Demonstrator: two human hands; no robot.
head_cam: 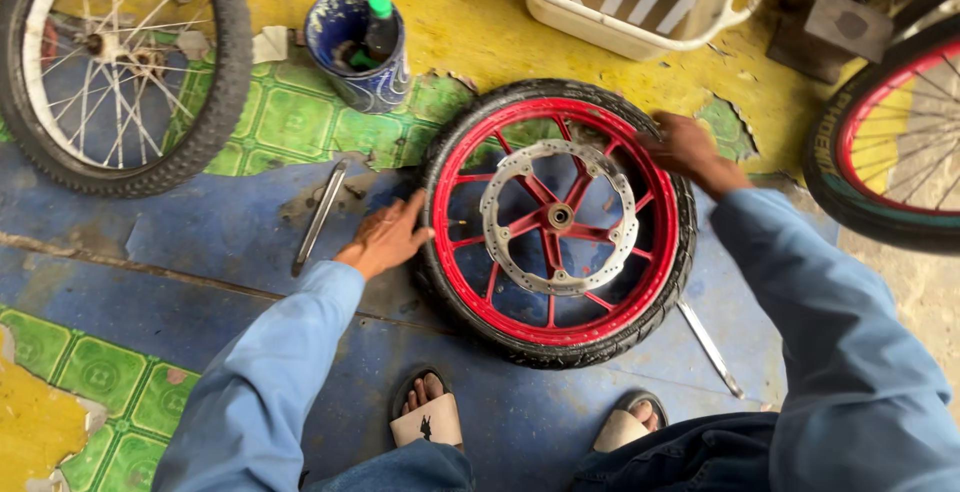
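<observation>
A motorcycle wheel with a red alloy rim (470,297), a black tyre (560,352) and a silver brake disc (505,252) lies flat on the floor in front of me. My left hand (385,237) rests with fingers spread on the tyre's left side. At the upper right of the wheel, my right hand (685,147) presses on the tyre and rim edge. Both arms wear blue sleeves. A metal tyre lever (320,214) lies on the floor just left of my left hand. Another lever (712,350) pokes out from under the tyre at the lower right.
A spoked bicycle wheel (215,102) lies at the top left. A blue tin (355,77) holding a green-capped bottle stands behind the wheel. A cream plastic basket (600,27) is at the top, and a red-rimmed wheel (860,182) at the right edge. My sandalled feet (428,414) are below.
</observation>
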